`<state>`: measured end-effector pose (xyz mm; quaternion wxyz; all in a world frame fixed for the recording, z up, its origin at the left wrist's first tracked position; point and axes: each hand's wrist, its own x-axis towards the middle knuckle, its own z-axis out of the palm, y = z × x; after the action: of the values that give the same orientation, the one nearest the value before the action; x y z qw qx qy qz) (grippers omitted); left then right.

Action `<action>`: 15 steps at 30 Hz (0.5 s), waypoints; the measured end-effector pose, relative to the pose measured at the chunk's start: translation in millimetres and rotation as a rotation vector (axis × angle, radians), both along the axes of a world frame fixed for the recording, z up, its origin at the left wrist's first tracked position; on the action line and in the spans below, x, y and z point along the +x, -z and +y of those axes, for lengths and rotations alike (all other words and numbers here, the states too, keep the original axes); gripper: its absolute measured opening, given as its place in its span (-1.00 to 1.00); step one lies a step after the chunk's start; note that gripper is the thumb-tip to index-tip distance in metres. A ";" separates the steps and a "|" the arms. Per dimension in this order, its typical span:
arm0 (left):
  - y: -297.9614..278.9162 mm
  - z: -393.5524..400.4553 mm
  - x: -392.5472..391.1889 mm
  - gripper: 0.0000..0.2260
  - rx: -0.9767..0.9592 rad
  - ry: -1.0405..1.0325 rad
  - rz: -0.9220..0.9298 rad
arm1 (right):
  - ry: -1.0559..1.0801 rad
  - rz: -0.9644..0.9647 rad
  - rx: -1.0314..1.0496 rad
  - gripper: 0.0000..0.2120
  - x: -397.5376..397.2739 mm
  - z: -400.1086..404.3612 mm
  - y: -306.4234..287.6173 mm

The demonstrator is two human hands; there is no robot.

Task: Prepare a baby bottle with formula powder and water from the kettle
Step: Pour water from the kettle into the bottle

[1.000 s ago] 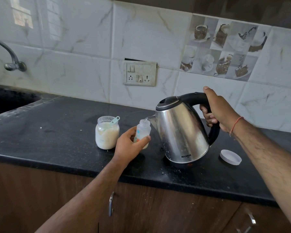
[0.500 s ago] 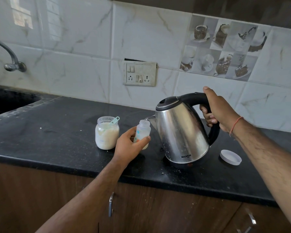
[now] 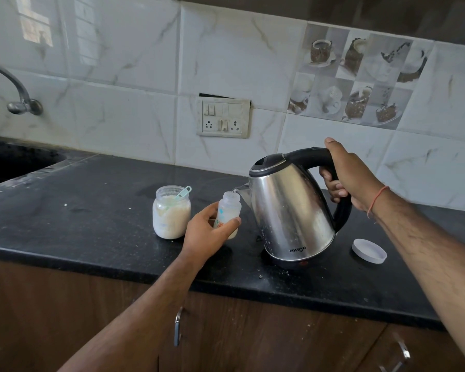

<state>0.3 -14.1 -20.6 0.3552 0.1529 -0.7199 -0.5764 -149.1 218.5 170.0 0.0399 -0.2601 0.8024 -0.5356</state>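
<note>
Nearest me, low in the frame, both forearms reach over the counter edge (image 3: 145, 267). At centre, my left hand (image 3: 204, 233) has thumb and fingers curled round the small baby bottle (image 3: 227, 213), holding it upright with its open mouth just under the kettle spout. To the right of centre, my right hand (image 3: 346, 175) is clamped on the black handle of the steel kettle (image 3: 290, 210), which is tipped toward the bottle; a thin trickle seems to reach the bottle's neck, though I cannot tell how full it is. Just left of the bottle stands the formula jar (image 3: 171, 214), open, a scoop (image 3: 184, 191) sticking out of the powder. At lower right a white lid (image 3: 369, 251) lies flat on the counter, well apart. Further back, a switchboard (image 3: 223, 118) sits on the tiled wall, a tap (image 3: 16, 89) at far left.

I judge that the water step is under way; whether powder is already in the bottle I cannot tell. Capping and mixing remain.
</note>
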 end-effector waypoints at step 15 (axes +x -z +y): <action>-0.8 0.7 1.0 -0.67 -0.002 0.009 0.003 | -0.005 -0.003 0.002 -0.31 -1.7 1.2 1.2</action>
<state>1.3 -13.4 -19.8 0.3539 0.1483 -0.7204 -0.5777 -150.8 219.7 168.8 0.0427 -0.2614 0.8024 -0.5349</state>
